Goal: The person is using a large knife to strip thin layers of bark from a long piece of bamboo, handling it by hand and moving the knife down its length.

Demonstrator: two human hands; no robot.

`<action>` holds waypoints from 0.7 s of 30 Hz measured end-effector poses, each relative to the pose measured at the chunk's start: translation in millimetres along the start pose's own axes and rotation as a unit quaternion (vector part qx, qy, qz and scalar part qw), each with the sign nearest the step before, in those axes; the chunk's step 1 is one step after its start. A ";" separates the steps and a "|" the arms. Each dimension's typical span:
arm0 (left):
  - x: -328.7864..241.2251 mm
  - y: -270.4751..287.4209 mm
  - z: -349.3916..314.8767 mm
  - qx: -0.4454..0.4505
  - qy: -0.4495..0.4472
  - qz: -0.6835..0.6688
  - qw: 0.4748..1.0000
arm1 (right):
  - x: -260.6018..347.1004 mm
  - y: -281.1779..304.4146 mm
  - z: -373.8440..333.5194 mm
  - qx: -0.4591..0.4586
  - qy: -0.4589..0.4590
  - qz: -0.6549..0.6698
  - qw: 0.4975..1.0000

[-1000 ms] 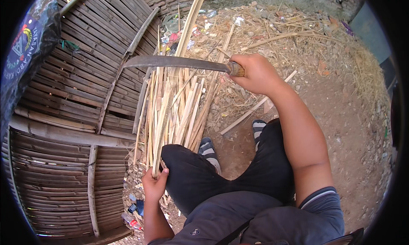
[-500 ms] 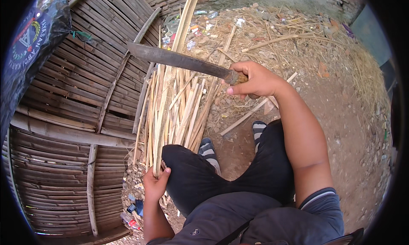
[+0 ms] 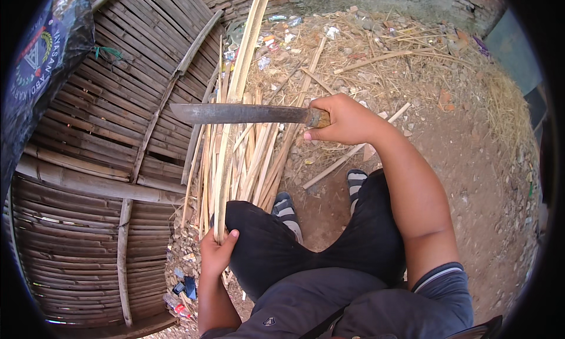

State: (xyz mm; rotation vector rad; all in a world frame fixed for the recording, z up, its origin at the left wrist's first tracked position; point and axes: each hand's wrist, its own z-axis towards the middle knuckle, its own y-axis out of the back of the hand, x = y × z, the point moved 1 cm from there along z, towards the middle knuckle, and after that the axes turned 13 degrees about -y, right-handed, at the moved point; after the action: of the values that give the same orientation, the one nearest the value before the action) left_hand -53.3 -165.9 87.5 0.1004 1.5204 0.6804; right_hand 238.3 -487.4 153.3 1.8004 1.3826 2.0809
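My right hand grips the wooden handle of a long, dark machete, held level with the blade pointing left across the bamboo. My left hand clasps the near end of a long pale bamboo strip that runs away from me, upward in the picture. The blade crosses this strip about halfway up; contact cannot be told. A pile of split bamboo strips lies on the ground under the blade, beside my left knee.
A woven bamboo panel with cross poles fills the left side. Bare dirt with straw, stones and litter spreads to the right and far side. My striped sandals rest on the ground between my knees. A brick wall stands at the top.
The machete rose with its tip tilted up, then came back down to level and slightly lower. My left hand kept its hold on the strip.
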 end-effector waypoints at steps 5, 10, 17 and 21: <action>8.7 -0.1 2.4 0.012 0.011 -0.012 1.000 | -19.4 1.8 4.8 -0.084 0.031 0.091 0.992; 7.8 1.3 4.9 0.014 0.009 -0.010 1.000 | -0.1 -10.5 -0.3 -0.024 0.017 -0.041 0.999; 10.6 2.0 6.2 0.018 0.023 -0.011 1.000 | -15.3 4.5 6.9 -0.097 0.005 0.028 0.995; 15.0 4.2 7.9 0.016 0.029 -0.018 0.999 | -10.5 -0.8 5.0 -0.075 -0.003 0.030 0.997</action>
State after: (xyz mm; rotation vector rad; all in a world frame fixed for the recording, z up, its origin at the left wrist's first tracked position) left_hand -48.9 -152.8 77.0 0.0790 1.5855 0.6356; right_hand 245.3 -490.0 144.3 1.8074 1.1516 2.1418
